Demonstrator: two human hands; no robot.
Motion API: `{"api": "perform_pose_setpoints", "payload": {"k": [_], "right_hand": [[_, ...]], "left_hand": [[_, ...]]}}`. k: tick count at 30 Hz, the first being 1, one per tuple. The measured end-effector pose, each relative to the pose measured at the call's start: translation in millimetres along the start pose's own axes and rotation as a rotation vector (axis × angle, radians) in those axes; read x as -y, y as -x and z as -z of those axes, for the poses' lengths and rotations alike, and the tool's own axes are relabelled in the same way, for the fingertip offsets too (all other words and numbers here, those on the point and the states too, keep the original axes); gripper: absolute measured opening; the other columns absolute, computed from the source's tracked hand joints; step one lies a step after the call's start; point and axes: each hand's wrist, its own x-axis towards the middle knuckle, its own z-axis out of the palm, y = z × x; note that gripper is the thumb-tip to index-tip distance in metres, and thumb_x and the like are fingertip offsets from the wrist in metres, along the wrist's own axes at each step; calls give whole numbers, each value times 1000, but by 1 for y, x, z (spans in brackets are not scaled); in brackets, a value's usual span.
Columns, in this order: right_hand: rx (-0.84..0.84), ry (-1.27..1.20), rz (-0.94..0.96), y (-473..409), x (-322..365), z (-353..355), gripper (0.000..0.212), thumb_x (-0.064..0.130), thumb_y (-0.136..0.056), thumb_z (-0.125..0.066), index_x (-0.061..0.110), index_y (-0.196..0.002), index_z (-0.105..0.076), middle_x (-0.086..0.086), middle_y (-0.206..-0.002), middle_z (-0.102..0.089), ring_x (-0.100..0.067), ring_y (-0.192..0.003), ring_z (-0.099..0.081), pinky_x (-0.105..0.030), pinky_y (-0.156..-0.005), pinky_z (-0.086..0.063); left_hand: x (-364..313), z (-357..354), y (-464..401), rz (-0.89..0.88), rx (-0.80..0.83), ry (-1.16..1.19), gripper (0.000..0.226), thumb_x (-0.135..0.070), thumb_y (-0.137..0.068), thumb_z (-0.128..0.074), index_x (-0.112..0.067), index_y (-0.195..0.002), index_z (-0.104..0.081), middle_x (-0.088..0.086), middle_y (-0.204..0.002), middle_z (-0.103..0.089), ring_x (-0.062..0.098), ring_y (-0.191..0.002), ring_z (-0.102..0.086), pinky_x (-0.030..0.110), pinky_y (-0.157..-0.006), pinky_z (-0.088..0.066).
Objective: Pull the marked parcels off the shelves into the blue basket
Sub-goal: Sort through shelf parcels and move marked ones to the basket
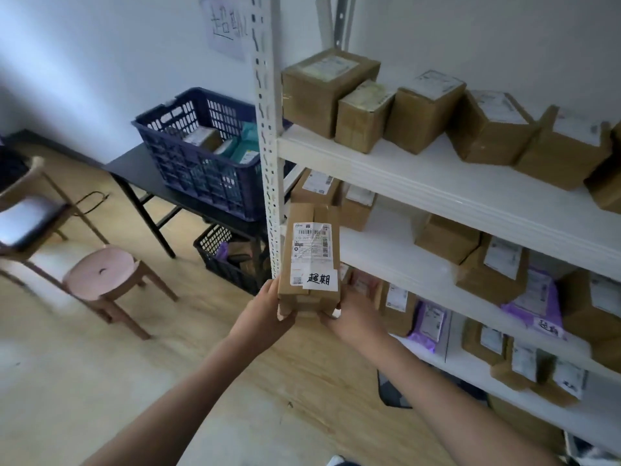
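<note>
Hands (268,309) on parcel (309,260) before upright (268,136)

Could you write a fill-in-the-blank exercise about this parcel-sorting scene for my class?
1. Both hands, the left hand and right hand, hold a long ____ parcel.
2. The blue basket stands on a ____ table.
3. The stool has a ____ seat.

Missing words: cardboard; black; pink
</note>
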Motion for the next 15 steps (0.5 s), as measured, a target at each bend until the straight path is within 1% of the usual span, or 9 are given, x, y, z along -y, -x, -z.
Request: {"api": "perform_pose_setpoints", "payload": {"k": [3,5,7,11,13,15], "right_hand": [[24,-10,28,-16,39,-19,61,41,-80,-69,35,-138,-51,8,-119,-70,-16,-101,-68,-36,-79,-59],[41,-17,49,-27,70,-33,62,39,-79,-70,34,-137,-50,8,-116,-70,-17,-97,-69,-39,-76,-60],[50,-30,86,-38,100,-47,62,44,-76,-70,35,-135,-50,8,-114,-70,-17,-95,-69,-41,-76,-59],[79,-3,143,-68,153,-76,55,48,-74,-67,35,-127,-56,7,-103,-72,-18,-87,-69,-43,-71,-60],[80,-7,147,-79,182,-83,52,42,-77,-69,34,-127,-58,6,-107,-72,-20,-93,-69,-40,-75,-59],[86,-14,161,-94,206,-89,52,35,-81,-71,32,-131,-58,6,-114,-70,-19,-100,-67,-36,-78,-57]], "left_hand": [[27,34,12,25,-56,4,74,-20,-81,-71,-24,-148,-40,-4,-141,-49,18,-123,-54,36,-98,-50],[44,60,19,14,-100,-2,73,-14,-82,-71,-20,-148,-41,-3,-141,-50,18,-126,-50,36,-100,-49],[61,87,25,16,-127,-1,72,-13,-82,-71,-20,-148,-41,-2,-141,-51,18,-126,-49,35,-100,-48],[98,134,29,41,-164,7,69,-14,-84,-70,-21,-147,-43,-1,-138,-52,18,-124,-50,27,-99,-45],[116,155,28,48,-200,32,71,-16,-84,-70,-26,-148,-42,-3,-140,-51,17,-127,-49,29,-102,-45],[131,174,25,74,-238,33,70,-15,-84,-69,-25,-147,-42,-1,-139,-51,20,-128,-48,27,-100,-43]]}}
